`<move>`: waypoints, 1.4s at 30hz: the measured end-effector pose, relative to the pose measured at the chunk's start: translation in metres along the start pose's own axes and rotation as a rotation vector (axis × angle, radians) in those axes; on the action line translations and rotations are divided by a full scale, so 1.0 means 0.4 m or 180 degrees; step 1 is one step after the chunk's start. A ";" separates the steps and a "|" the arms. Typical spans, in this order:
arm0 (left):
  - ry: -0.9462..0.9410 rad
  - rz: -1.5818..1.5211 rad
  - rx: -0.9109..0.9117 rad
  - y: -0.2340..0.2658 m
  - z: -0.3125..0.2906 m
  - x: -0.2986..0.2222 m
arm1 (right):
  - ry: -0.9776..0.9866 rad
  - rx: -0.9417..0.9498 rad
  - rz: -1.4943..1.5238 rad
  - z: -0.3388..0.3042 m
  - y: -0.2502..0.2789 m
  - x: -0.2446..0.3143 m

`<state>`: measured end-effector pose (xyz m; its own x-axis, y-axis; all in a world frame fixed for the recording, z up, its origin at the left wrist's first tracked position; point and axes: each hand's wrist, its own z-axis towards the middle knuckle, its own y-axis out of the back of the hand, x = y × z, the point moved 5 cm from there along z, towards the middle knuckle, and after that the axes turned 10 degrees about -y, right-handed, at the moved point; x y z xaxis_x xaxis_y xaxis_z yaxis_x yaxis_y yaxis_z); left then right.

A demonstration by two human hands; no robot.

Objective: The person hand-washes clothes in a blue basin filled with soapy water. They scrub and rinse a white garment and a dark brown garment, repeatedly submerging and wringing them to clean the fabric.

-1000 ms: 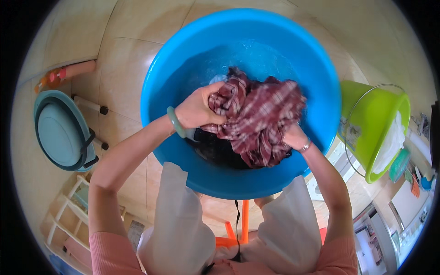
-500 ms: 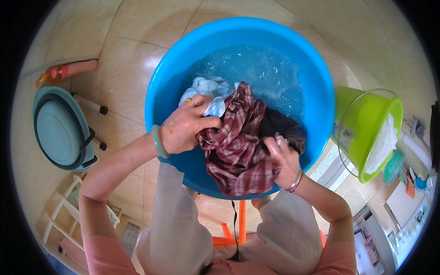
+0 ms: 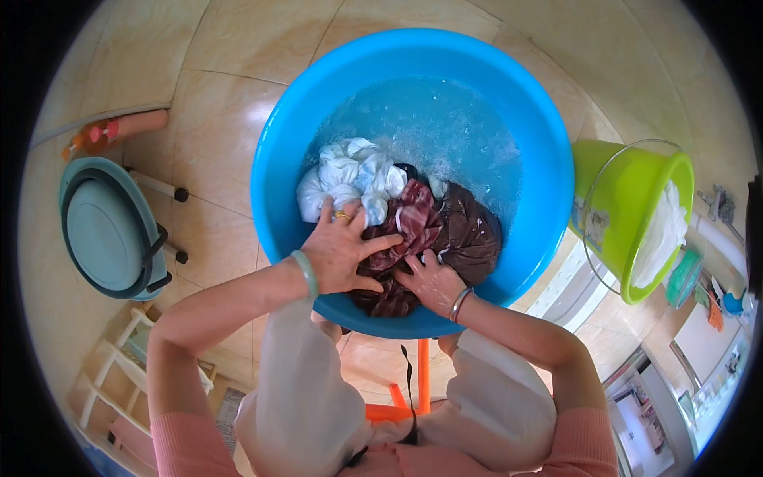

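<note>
In front of me a large blue basin (image 3: 548, 151) holds cloudy water (image 3: 429, 111) and wet clothes. My left hand (image 3: 334, 253), fingers spread, presses flat on a red-brown plaid garment (image 3: 415, 213), its upper fingers touching a bunched white and pale blue cloth (image 3: 343, 176). Beside it my right hand (image 3: 435, 286) pushes down on the same plaid garment with fingers apart; some fingertips sink into the folds. To the right of the plaid lies a dark brown garment (image 3: 470, 230), partly in the water.
A lime green bucket (image 3: 604, 187) with white cloth (image 3: 661, 230) inside leans at the right. Teal basins (image 3: 103, 226) stand on the left, below pump bottles (image 3: 139, 123). A white rack (image 3: 99, 389) is at lower left; an orange stool (image 3: 424, 374) shows between my legs.
The plaid garment was lifted and bunched over the basin's near rim; now it is down inside. Both hands loosened from it, and my right hand moved left toward the other.
</note>
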<state>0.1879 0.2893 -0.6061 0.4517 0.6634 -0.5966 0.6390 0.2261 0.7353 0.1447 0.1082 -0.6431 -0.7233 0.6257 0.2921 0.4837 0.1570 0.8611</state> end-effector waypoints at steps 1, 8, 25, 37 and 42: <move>0.0034 0.0245 0.0225 -0.017 0.017 -0.002 | 0.0067 0.0068 0.0008 0.006 -0.016 -0.005; -0.0103 0.1131 0.0729 -0.121 0.123 0.050 | -0.0175 0.0281 0.0272 0.023 -0.119 -0.023; 0.1035 -0.1603 -0.0738 0.113 -0.034 0.106 | -0.1582 -0.0234 0.1381 0.149 0.133 -0.216; 0.1022 -0.3344 -0.2098 0.586 -0.080 -0.220 | -0.1511 -0.1176 0.1809 0.049 0.237 -0.120; 0.1059 -0.3398 -0.2572 0.713 -0.090 -0.333 | -0.0882 -0.1144 0.2390 0.236 0.271 -0.116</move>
<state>0.2874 0.2909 -0.3054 -0.2660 0.0199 -0.9638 -0.0090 0.9997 0.0231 0.2772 0.1681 -0.6025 -0.1078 0.6374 0.7629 0.5654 -0.5919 0.5744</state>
